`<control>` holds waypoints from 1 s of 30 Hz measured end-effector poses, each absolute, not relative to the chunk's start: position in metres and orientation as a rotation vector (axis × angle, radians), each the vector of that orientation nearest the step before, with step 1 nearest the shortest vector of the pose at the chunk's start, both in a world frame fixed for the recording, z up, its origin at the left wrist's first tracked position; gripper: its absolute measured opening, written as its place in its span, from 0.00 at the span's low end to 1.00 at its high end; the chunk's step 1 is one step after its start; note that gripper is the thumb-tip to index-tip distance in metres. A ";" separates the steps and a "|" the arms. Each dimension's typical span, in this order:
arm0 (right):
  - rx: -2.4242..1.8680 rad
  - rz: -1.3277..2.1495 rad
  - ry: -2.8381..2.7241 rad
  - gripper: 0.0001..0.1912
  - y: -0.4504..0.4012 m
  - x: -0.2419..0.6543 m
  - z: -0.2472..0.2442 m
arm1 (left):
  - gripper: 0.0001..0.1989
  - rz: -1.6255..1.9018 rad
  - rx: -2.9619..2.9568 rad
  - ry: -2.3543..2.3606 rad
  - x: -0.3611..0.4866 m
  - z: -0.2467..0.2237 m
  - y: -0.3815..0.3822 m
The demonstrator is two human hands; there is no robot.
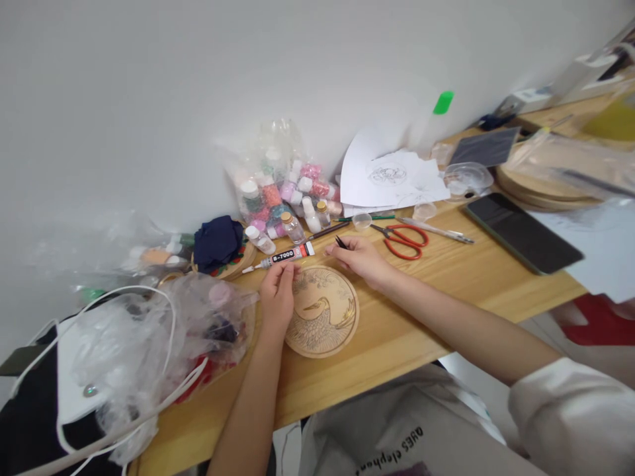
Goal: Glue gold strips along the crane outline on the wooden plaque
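Note:
A round wooden board (322, 324) printed with a long-beaked bird lies on the table, with gold lines along part of the bird. At the board's upper left edge is my left hand (278, 294), thumb and fingers pinched together; what they hold is too small to make out. Beyond the board's upper right side, my right hand (364, 261) grips black tweezers (340, 242), their dark end pointing up and left. Just past my left fingertips lies a B-7000 glue tube (285, 256), its nozzle toward the left.
Orange-handled scissors (407, 241) and a phone (523, 231) lie to the right. Small bottles (292, 228) and a bag of colourful jars (278, 192) stand against the wall. Drawn paper sheets (391, 178) lean behind. Plastic bags (124, 350) and a white cable (173, 317) crowd the left.

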State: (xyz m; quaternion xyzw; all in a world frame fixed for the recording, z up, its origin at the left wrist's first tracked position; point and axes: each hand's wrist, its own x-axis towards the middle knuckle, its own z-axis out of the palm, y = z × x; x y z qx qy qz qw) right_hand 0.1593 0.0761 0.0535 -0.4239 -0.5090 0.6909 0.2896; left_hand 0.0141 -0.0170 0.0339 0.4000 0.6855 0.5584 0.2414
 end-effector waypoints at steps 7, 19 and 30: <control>-1.113 1.894 -1.310 0.09 0.076 0.160 0.055 | 0.14 1.601 0.980 1.805 0.012 0.031 -0.016; -1.050 1.872 -1.387 0.13 0.076 0.159 0.047 | 0.17 1.484 1.045 1.879 0.015 0.034 -0.015; -1.040 1.837 -1.403 0.13 0.075 0.159 0.048 | 0.13 1.464 1.138 1.871 0.012 0.027 -0.016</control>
